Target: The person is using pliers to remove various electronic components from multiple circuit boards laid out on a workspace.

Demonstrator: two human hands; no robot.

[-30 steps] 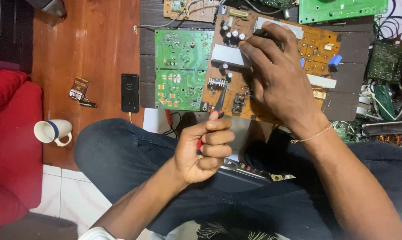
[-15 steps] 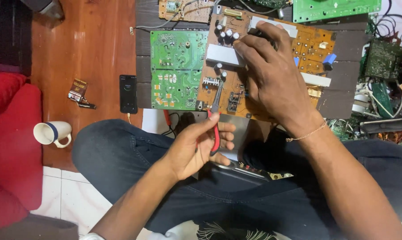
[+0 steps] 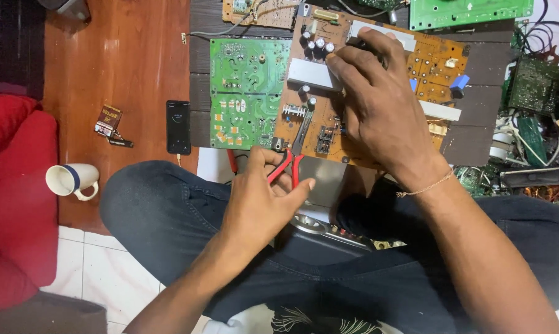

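Left hand [image 3: 264,195] is closed around the red handles of a pair of pliers [image 3: 295,151], jaws up on the lower middle of the orange circuit board [image 3: 437,65], just under a small finned heatsink. Right hand [image 3: 378,108] lies palm-down across that board's centre, fingers curled onto the top edge by the capacitors — pressing or gripping, can't tell which. The board sits propped above the lap, overlapping the green circuit board [image 3: 245,86] on its left — black phone [image 3: 179,125] and white mug [image 3: 72,180] are well apart on the wooden floor.

Both hands [image 3: 261,198] apparently curled, gripping.
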